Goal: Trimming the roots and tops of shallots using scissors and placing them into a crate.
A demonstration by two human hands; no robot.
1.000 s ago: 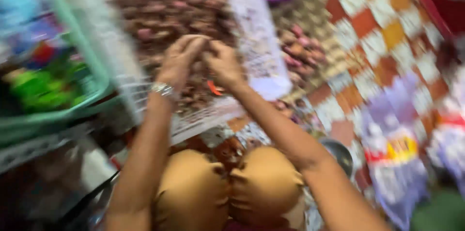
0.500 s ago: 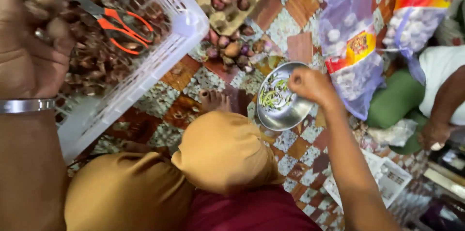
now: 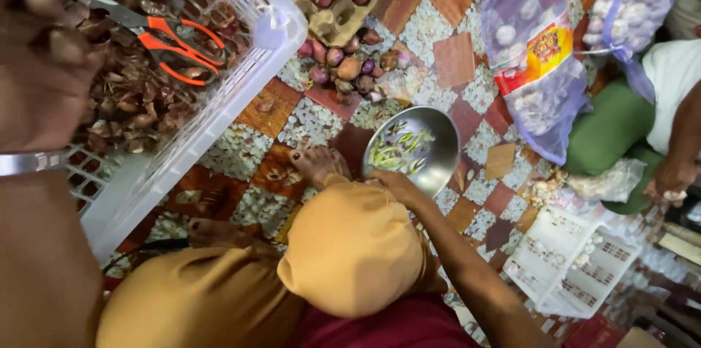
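- My left hand (image 3: 44, 63) was raised close to the lens over the white basket (image 3: 219, 121) of shallot skins, loosely curled; what it held I could not tell.
- Orange-handled scissors (image 3: 157, 34) lay on the skins.
- My right hand (image 3: 391, 181) rested on the near rim of the steel bowl (image 3: 412, 149), fingers bent, gripping nothing I could see.
- Loose shallots (image 3: 350, 67) lay on the tiled floor just beyond the bowl.

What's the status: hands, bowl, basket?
Right hand on the near rim of the steel bowl, grip unclear. Left hand raised over the white basket of shallot skins. Orange scissors lie in the basket.
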